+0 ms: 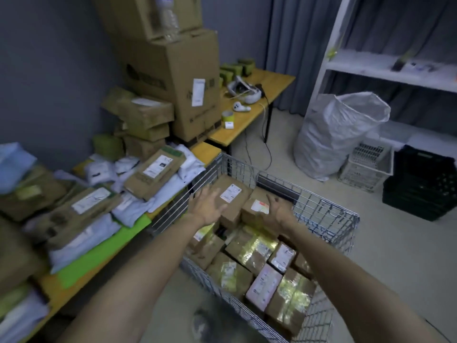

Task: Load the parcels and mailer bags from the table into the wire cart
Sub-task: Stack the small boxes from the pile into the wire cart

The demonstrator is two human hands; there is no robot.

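The wire cart [329,214] stands at centre right, holding several brown parcels and a pink one [263,284]. A brown box with a white label [233,196] lies at the cart's far end. My left hand [206,206] hovers over its near left side with fingers spread, holding nothing. My right hand [278,210] reaches over a second brown box with an orange-marked label [257,209], fingers loosely bent; whether it touches is unclear. On the table [74,285] to the left lie more brown parcels [154,175] and pale mailer bags [85,240].
Large cardboard boxes [178,78] are stacked at the table's far end. A second table [247,120] carries a headset, controller and tape. A white sack [338,134], a white basket [368,167] and black crates [420,186] stand on the floor beyond the cart, under white shelves.
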